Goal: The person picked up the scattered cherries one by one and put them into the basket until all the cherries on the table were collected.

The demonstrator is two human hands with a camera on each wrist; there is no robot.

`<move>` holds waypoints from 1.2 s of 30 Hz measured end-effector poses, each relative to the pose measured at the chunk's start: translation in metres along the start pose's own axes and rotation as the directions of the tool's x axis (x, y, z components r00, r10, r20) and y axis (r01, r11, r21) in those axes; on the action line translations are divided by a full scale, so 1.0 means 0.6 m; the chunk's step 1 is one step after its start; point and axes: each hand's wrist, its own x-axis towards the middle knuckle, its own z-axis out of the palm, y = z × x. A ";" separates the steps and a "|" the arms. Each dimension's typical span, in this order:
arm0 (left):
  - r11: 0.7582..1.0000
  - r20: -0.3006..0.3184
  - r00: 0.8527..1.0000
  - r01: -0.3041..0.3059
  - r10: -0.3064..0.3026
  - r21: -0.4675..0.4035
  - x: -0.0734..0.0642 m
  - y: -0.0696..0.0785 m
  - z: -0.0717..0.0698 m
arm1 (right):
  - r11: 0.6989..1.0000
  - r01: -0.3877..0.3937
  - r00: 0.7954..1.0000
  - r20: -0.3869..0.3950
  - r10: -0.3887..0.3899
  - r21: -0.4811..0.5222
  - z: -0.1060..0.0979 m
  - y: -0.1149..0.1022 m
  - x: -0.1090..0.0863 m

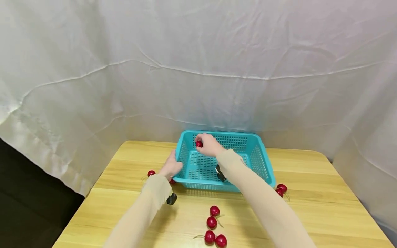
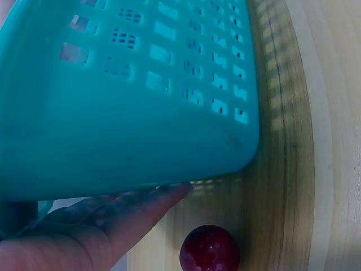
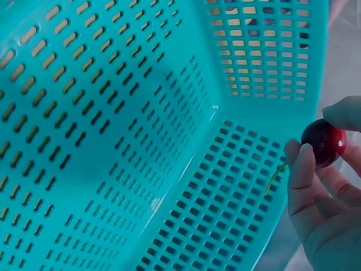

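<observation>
I have the right hand (image 1: 211, 146) pinching one red cherry (image 1: 199, 143) between thumb and fingertips; on my right wrist feed its thin green stem (image 3: 275, 178) trails from it. On my head feed that cherry shows within the opening of the turquoise basket (image 1: 211, 184), toward its far-left corner, though I cannot tell how high it is held. The basket stands near the middle of the far edge of the counter (image 1: 319, 193). My left hand (image 1: 171, 166) grips the basket's left rim, close to its near-left corner. Beside this hand a loose cherry (image 1: 151, 173) lies toward the counter's left edge, and a partly covered cherry (image 1: 172, 181) sits by the basket's near-left corner. Two cherries (image 1: 282, 188) lie just beside its near-right corner. Toward the middle of the counter's near edge I see an upper pair (image 1: 212, 222) and a lower pair (image 1: 210, 237) of cherries. Cream sleeves (image 1: 252, 186) cover both arms. A pale curtain (image 1: 217, 100) hangs behind the counter's far edge.
</observation>
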 end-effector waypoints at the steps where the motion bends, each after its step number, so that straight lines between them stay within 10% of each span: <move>1: 1.000 0.000 1.000 0.002 -0.002 -0.001 -0.001 0.001 0.000 | 1.000 0.006 1.000 0.006 -0.006 -0.015 0.002 0.000 0.002; 17: 1.000 0.002 1.000 -0.009 0.009 0.004 0.002 -0.005 0.009 | 0.982 0.049 0.990 0.135 -0.025 -0.181 0.035 0.017 0.012; 36: 0.999 0.007 1.000 0.006 -0.006 0.035 0.011 -0.006 -0.002 | 0.976 0.063 0.988 0.149 -0.032 -0.209 -0.026 0.003 -0.026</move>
